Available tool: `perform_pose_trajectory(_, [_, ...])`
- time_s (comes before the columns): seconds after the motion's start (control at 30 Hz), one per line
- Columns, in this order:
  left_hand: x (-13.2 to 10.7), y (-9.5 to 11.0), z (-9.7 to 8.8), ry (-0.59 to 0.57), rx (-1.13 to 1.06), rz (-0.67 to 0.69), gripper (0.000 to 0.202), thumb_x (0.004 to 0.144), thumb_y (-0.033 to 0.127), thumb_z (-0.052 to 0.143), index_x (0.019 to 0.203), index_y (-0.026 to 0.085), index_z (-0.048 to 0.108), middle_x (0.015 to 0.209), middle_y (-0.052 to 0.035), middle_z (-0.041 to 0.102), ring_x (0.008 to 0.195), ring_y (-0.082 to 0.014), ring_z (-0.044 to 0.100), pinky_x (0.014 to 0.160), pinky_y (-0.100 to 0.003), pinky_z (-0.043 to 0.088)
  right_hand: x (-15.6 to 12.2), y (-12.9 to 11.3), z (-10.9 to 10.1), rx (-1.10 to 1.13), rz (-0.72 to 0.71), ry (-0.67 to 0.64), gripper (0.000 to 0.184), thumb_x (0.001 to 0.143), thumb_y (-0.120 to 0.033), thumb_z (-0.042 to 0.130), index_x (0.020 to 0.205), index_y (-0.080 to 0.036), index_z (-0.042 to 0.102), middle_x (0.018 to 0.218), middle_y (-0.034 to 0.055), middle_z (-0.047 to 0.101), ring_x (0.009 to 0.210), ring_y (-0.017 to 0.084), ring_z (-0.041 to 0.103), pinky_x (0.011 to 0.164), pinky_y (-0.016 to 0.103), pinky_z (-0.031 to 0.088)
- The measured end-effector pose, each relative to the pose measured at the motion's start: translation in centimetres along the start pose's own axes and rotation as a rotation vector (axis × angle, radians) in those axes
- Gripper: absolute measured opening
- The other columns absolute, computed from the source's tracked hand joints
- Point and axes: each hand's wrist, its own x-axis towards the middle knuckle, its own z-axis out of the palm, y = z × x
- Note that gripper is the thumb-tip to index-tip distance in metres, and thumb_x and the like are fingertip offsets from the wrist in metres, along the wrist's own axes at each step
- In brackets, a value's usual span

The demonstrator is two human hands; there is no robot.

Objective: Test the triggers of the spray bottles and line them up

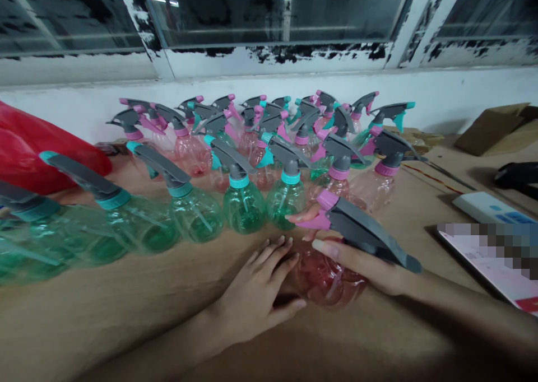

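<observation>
A pink, see-through spray bottle stands upright on the table in front of me, its grey head and pink trigger pointing left. My right hand is closed around its neck, just under the head, with fingertips showing by the trigger. Beside it, my left hand lies palm down with fingers apart, close to the bottle's left side and holding nothing. Just beyond my hands are a green spray bottle, another green spray bottle and a pink spray bottle.
Several more green bottles run leftward along the wooden table. Behind them, pink and green bottles crowd towards the wall. A red plastic bag sits left. On the right are a brown carton, a white-and-blue box and a flat device.
</observation>
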Motion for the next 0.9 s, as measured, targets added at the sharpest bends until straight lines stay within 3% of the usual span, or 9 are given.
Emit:
perform_pose_trajectory(0.2, [0.0,-0.2,0.0,-0.008,0.004,0.004,0.063,0.090,0.054,0.050,0.135,0.011,0.043,0.146,-0.0156,0.034,0.135,-0.0316,0.029,0.106,-0.048,0.030,0.3,-0.5,0.2,0.027,0.034,0.010,0.021,0.084,-0.039,0.060,0.095,-0.027,0.073,0.089,0.0022,0.074,0.081,0.019,0.071,0.077,0.032,0.060])
perform_pose_trajectory(0.7, [-0.1,0.0,0.0,-0.027,0.008,-0.002,0.063,0.091,0.054,0.049,0.137,0.012,0.040,0.145,-0.0137,0.036,0.136,-0.0296,0.027,0.108,-0.047,0.027,0.3,-0.3,0.1,-0.011,0.006,0.011,0.020,0.084,-0.039,0.060,0.089,-0.025,0.073,0.077,0.0008,0.073,0.071,0.017,0.070,0.069,0.029,0.060])
perform_pose_trajectory(0.9, [-0.1,0.0,-0.1,-0.030,0.034,-0.001,0.063,0.091,0.054,0.049,0.136,0.011,0.041,0.146,-0.0142,0.035,0.136,-0.0302,0.026,0.108,-0.047,0.028,-0.3,1.2,-0.2,0.041,0.113,-0.084,0.023,0.088,-0.037,0.055,0.100,-0.025,0.069,0.098,0.0038,0.071,0.089,0.021,0.068,0.087,0.037,0.055])
